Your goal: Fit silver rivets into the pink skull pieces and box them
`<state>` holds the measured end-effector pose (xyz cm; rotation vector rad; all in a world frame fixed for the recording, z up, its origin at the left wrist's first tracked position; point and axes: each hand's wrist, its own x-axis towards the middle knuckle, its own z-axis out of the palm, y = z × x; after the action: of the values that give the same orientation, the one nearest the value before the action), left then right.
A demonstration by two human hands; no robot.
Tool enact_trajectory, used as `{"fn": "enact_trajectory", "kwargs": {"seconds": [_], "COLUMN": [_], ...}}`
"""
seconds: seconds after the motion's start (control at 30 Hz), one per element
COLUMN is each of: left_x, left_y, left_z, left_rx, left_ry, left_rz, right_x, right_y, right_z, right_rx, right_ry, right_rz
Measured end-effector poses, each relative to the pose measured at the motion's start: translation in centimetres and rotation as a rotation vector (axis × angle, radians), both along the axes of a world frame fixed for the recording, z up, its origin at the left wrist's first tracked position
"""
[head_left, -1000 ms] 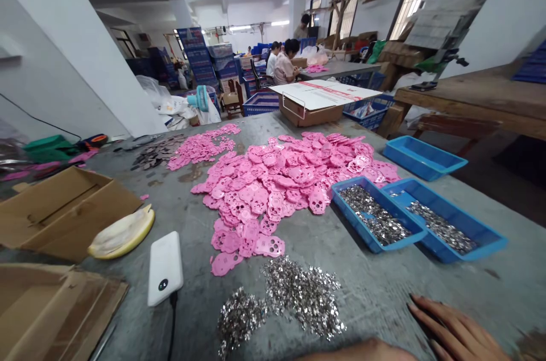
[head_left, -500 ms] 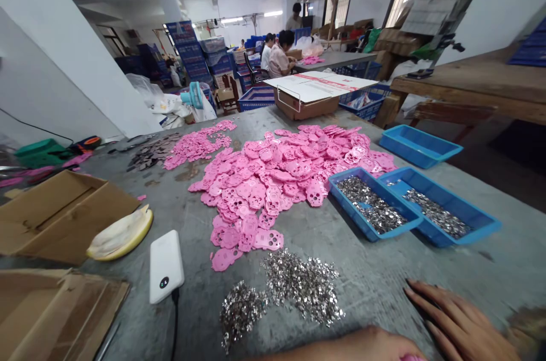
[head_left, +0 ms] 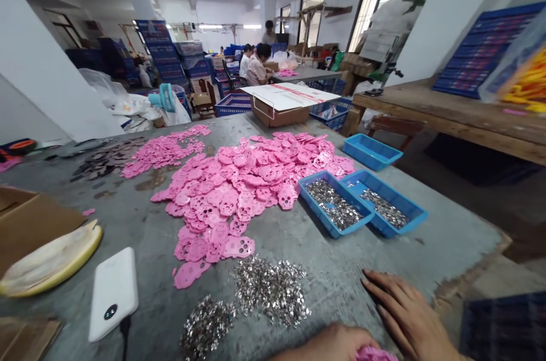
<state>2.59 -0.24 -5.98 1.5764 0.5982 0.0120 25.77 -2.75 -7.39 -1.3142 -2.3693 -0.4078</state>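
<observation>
At the bottom edge, my left hand (head_left: pixel 341 343) is closed around a pink cut-out piece (head_left: pixel 375 354); most of the fingers and part of the piece lie below the frame. My right hand (head_left: pixel 407 312) rests on the tabletop just right of it, fingers stretched out and lying flat, holding nothing visible. Left of my hands are a loose heap of small shiny metal pieces (head_left: pixel 271 293) and a smaller, darker heap (head_left: pixel 207 327). Beyond them spreads a large pile of flat pink cut-outs with holes (head_left: pixel 251 179).
Two blue trays (head_left: pixel 371 219) with metal bits stand at the right, near another blue tray (head_left: pixel 373 152). At the left are a white power bank (head_left: pixel 114 287), a fruit rind (head_left: pixel 53 264) and a cardboard box (head_left: pixel 42 224). Several people sit or stand farther back.
The view has swung to the right, so the table's right edge now shows. More of the pink piece in my left hand is visible. My right hand stays flat on the table.
</observation>
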Motion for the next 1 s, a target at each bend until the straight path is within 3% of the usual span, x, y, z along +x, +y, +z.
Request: {"fn": "enact_trajectory", "kwargs": {"seconds": [0.2,0.33,0.67,0.83,1.0], "left_x": [-0.6,-0.6,-0.3,-0.3,-0.4], "left_y": [-0.7,-0.9,-0.3,-0.3,-1.2], "left_z": [2.2,2.0,0.9,1.9,2.9], "left_rx": [-0.047,-0.060,0.028,0.002,-0.145], "left_ry": [0.100,0.069,0.064,0.071,0.077], "left_rz": [0.085,0.088,0.027,0.034,0.117], "right_x": [-1.0,-1.4,-0.8,-0.7,-1.1], "right_y": [0.1,0.2,0.1,0.1,0.2], "right_z": [1.6,2.6,1.4,1.7,2.2], "right_rx": [0.022,0.053,0.038,-0.003,0.025], "right_ry": [0.025,0.023,0.037,0.010,0.005], "right_rz": [0.017,0.029,0.019,0.027,0.035]}}
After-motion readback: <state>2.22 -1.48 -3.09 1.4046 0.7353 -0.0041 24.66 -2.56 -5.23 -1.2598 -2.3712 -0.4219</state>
